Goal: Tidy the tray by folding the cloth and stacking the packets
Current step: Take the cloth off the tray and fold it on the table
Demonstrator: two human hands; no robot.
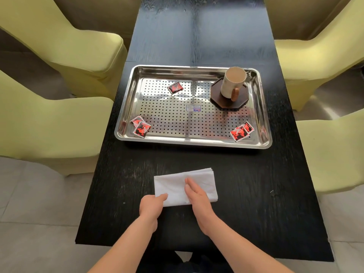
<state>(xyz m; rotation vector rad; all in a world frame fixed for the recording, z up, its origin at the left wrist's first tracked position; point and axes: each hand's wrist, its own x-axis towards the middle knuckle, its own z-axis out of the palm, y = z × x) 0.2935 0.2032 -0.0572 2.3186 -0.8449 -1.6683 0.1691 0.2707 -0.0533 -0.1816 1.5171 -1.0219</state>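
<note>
White folded cloth (185, 186) lies on black wooden table (256, 184), at 6 o'clock from perforated steel tray (126, 107). Left hand (150, 206) pinches its near-left corner; right hand (197, 196) lies flat and open on it. Red-black packets in tray: single (175, 87) at 11 o'clock, pair (140, 126) at 8, pair (241, 131) at 4.

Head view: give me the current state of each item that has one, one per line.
White cloth: folded into a rectangle, lying on the table in front of the tray.
Packets: five, scattered in the tray, unstacked.
Mug: upright on the coaster in the tray.
Left hand: pinching the cloth's near left corner.
Right hand: flat, pressing on the cloth.
</note>
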